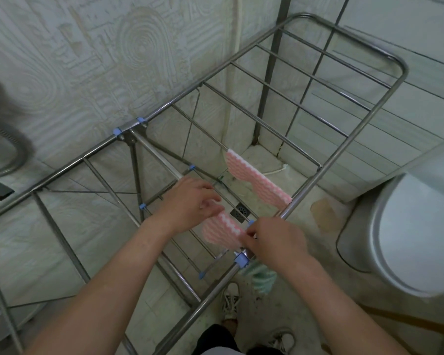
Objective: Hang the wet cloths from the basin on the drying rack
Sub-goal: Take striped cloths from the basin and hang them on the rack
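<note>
As the pink cloth (222,230) lies across the near rails of the drying rack (318,180), my left grip (190,201) and right grip (272,239) each pinch one of its edges. I judge it thin, limp and light, so the corners are the best hold. A second cloth (256,179) hangs farther along.

The light in here is soft and a bit dim, with a grey-green look. It may come from above; I cannot tell. Shadows are faint. The metal bars of the drying rack (315,80) shine in thin white lines. The fingers of the left hand (190,201) are smeared, and so is the pink cloth (221,230) beside them. The grey hose (23,152) at the left edge is very blurry. Straight bars bend near the edges. The white lid (420,239) looks pale and soft.
</note>
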Demonstrator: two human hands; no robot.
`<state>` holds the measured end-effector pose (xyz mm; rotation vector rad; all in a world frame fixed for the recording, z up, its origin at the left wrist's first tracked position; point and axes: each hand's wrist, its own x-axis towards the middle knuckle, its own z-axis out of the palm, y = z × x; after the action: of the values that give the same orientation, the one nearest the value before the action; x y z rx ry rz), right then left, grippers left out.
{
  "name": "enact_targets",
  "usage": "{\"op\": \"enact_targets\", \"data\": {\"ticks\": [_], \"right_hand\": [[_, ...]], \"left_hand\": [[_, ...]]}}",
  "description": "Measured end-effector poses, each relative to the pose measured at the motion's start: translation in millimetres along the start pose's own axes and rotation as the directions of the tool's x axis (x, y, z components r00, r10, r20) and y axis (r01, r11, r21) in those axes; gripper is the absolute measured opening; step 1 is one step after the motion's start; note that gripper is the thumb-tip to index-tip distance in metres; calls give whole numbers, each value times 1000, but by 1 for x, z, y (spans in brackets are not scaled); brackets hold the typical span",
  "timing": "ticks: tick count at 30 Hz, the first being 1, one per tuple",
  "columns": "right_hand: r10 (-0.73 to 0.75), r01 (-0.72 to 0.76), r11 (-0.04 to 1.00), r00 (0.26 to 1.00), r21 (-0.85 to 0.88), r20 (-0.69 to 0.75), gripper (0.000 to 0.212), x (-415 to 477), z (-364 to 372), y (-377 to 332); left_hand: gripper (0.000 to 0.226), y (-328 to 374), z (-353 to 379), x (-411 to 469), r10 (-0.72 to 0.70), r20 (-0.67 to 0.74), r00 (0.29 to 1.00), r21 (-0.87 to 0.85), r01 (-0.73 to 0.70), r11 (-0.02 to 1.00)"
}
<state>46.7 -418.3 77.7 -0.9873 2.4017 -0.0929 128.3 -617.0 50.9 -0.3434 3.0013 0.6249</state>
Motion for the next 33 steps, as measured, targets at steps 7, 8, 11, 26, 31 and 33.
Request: {"op": "enact_targets", "data": {"ticks": [7,8,11,26,31,33], "right_hand": [[-18,17,999,999,45,27,36,1,-2,7],[-26,21,995,998,102,51,33,-1,-5,9],[-58,10,925,992,379,114,19,-11,-28,21],[113,280,526,913,803,-393,22,-52,-125,36],[90,346,726,809,594,-581,19,-50,-136,39],[117,417,649,772,636,-625,20,-45,-143,42]], "left_hand": [[56,-9,4,-10,12,90,996,8,-13,1000],[57,-8,4,-9,0,109,994,17,-2,1000],[52,8,-8,-8,-17,84,996,-41,21,999],[20,126,-51,3,30,-41,999,-925,-49,378],[4,110,-93,25,33,-79,996,-787,-82,611],[9,105,-111,36,38,-36,999,-720,-52,692]]}}
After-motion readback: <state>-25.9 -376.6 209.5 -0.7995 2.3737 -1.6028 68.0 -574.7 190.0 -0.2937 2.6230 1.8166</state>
